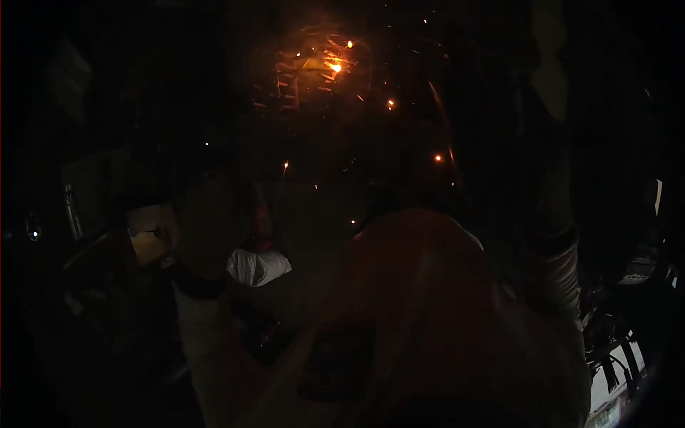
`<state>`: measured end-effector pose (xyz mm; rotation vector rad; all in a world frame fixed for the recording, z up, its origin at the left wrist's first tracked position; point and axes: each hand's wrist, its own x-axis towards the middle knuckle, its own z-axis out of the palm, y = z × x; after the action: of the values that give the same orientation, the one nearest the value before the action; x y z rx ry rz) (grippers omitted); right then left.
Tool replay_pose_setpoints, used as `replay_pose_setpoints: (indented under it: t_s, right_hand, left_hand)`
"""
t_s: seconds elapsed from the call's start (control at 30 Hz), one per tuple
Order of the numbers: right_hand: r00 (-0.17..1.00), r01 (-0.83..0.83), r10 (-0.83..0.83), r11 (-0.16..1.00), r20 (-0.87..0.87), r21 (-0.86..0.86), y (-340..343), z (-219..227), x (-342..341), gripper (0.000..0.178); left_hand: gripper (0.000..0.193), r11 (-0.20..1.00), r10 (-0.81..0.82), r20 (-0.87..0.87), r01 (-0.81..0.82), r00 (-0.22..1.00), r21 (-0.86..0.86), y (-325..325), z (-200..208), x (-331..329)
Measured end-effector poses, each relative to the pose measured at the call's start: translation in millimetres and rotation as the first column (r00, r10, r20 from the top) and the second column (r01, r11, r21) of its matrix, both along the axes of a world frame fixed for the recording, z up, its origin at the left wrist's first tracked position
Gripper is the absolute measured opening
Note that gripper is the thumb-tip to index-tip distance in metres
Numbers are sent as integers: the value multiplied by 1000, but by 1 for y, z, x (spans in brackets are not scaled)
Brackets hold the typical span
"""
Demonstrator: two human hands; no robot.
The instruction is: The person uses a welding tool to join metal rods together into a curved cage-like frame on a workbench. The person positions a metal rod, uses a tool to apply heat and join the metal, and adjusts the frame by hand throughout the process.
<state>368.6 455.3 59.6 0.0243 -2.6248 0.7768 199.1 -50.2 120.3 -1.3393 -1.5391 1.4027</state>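
Observation:
Most of the view is very dark. At the top middle, a bright orange glow (pixel 337 68) throws scattered sparks, lighting part of a ribbed or grid-like piece (pixel 289 84) whose kind I cannot make out. My left hand (pixel 207 221), apparently in a long dark glove, reaches forward from the lower left. On the right, my right hand (pixel 549 189) also stretches forward above a pale, wrinkled sleeve (pixel 560 274). Both sets of fingers are lost in the dark. Whatever either hand holds or touches is hidden.
A crumpled whitish bag or cloth (pixel 258 267) lies beside my left forearm, near a dim reddish object (pixel 262 225). An open cardboard box (pixel 148 235) shows at the left. Dark straps or cables hang over a pale surface (pixel 619 367) at the lower right. Sparks fall across the middle.

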Motion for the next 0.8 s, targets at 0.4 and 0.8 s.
replay_pose_setpoints:
  t_s: [0.4,0.8]
  right_hand:
    - [999,20,-28,970,-30,-242,-18,5,-16,25]
    - [926,362,-38,370,375,-856,-29,9,-19,49]
  left_hand:
    - [47,963,179,530,-257,829,78,95,47,8]
    - [61,783,284,852,-620,440,59,126,62,5]
